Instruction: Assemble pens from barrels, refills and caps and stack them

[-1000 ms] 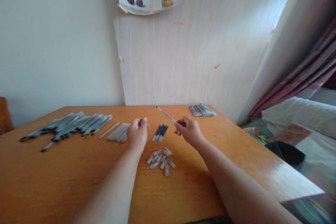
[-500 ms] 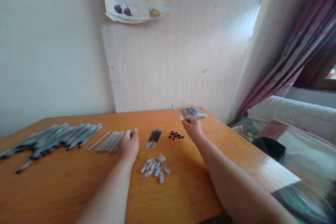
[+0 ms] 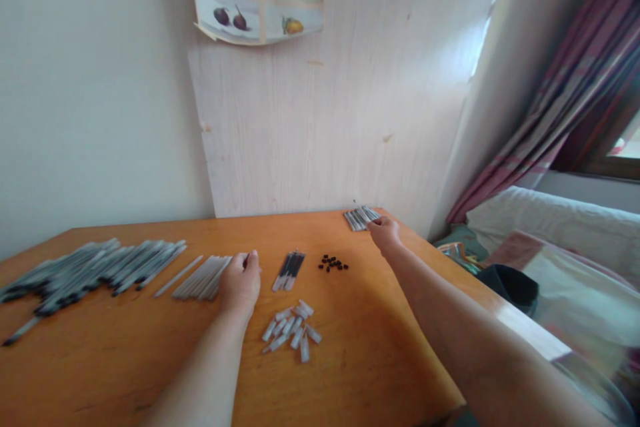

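Observation:
My right hand [image 3: 385,235] is closed on a thin pen [image 3: 361,211], its slim tip pointing to the back. Hand and pen are at the right side of a row of similar pens [image 3: 356,220] near the table's far edge. My left hand [image 3: 241,283] is curled beside a row of whitish tubes [image 3: 197,283]. A dark spot shows between its thumb and fingers, too small to name. Between the hands lie several black-filled pen refills [image 3: 289,271], small black plugs [image 3: 333,263] and, closer to me, translucent white caps [image 3: 293,328].
A large pile of clear barrels with black ends [image 3: 90,273] covers the left of the orange wooden table [image 3: 125,367]. One white tube [image 3: 179,275] lies apart. The wall stands behind the table; a dark bin [image 3: 507,287] is beyond its right edge.
My right hand has moved right and slightly back, bringing the pen from above the table to the row of pens. The left hand stays curled in nearly the same place. The view has shifted slightly.

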A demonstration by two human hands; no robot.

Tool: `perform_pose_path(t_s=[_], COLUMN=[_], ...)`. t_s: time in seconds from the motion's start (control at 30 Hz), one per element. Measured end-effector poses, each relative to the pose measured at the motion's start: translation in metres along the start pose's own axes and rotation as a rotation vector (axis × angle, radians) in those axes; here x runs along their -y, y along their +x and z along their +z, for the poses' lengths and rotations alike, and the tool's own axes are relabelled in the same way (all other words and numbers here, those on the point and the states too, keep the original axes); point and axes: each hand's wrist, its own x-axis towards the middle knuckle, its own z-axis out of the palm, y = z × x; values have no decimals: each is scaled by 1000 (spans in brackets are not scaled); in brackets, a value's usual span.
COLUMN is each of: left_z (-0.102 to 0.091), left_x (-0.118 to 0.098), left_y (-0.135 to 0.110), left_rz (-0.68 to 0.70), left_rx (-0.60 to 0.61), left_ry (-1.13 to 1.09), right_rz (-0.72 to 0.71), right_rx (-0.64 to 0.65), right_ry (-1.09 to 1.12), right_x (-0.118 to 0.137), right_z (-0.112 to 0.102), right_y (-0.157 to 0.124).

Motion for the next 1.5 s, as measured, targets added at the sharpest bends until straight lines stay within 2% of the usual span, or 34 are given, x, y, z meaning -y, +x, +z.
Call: perform_pose_path(t_s=[0.2, 0.37, 0.93, 1.27, 1.5], left_z=[0, 1, 2, 3, 4], left_x=[-3, -1, 5, 6, 9], left_y=[-1, -1, 1, 0, 0], left_rz=[6, -3, -16, -14, -12], left_rx=[10, 21, 56, 57, 72], left_ry=[11, -7, 9, 25, 7], right_rz=[33, 39, 75, 3, 21], right_rx=[28, 72, 146, 168, 174], right_ry=[-170, -263, -404, -423, -455], right_x=[-23, -30, -16, -15, -20], right_z=[9, 18, 27, 28, 37], right_y=[11, 16, 27, 20, 26])
